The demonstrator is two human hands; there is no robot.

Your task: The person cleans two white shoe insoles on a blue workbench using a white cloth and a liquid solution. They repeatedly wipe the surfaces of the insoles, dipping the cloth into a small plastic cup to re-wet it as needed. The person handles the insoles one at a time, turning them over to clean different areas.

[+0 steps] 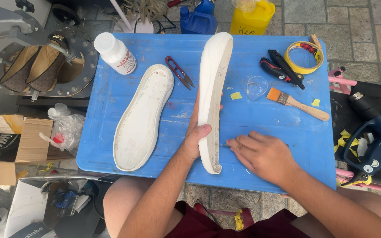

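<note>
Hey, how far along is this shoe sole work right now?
Done: nothing shows as finished; one white sole lies flat on the blue board, untouched. In hand: the left hand holds a second sole on edge while the right hand works at its lower rim; any tool there is too small to tell. Left, as it seems: the brush and white bottle lie unused, uppers wait aside.

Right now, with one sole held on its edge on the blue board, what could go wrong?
The left hand alone steadies the upright sole, so it could tip or slip while the right hand works at its lower edge. The small clear cup and brush lie close beside it and could get knocked. The snips lie between both soles, near the left fingers.
</note>
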